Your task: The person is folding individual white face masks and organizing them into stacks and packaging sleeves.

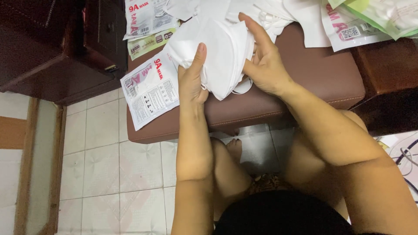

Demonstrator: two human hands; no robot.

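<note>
A stack of white folded face masks (222,52) stands on edge on a brown padded stool (313,74). My left hand (191,80) grips the stack's left side, thumb up against the front mask. On the stack's right side my right hand (263,61) presses flat, fingers pointing up and away. An ear loop (243,89) hangs out below the stack.
A flat printed mask pouch (150,93) lies at the stool's left edge, more pouches (146,19) behind it. Loose white masks and green-edged pouches (379,17) cover the far right. Dark wooden furniture (52,48) stands left; tiled floor (113,165) and my knees below.
</note>
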